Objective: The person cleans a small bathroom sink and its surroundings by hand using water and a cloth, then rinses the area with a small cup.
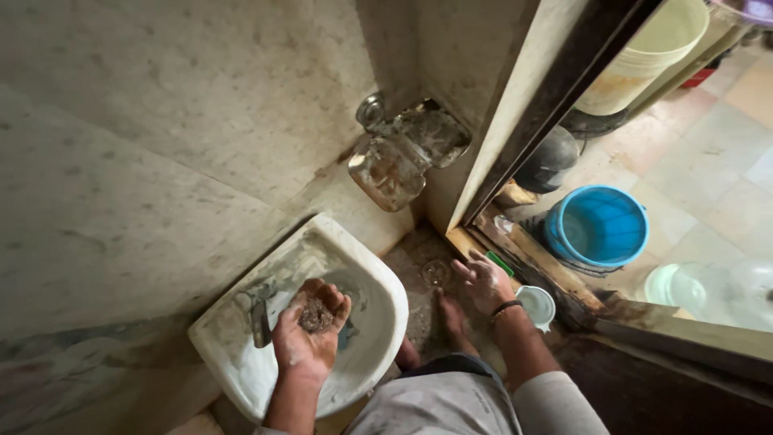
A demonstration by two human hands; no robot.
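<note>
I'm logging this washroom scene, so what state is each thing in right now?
Left hand: cupped palm up over the basin, holding a wet dark clump.
Right hand: open, fingers spread, empty.
Wash basin: white, dirt-streaked.
Blue bucket: upright; contents unclear.
Cream bucket: upright, beyond the doorway.
Small white cup: upright on the floor.

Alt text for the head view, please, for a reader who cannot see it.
Left hand cups a dark gritty clump over a dirty white sink. Right hand hangs open beside it, above the floor. A blue bucket stands beyond the door frame.
</note>
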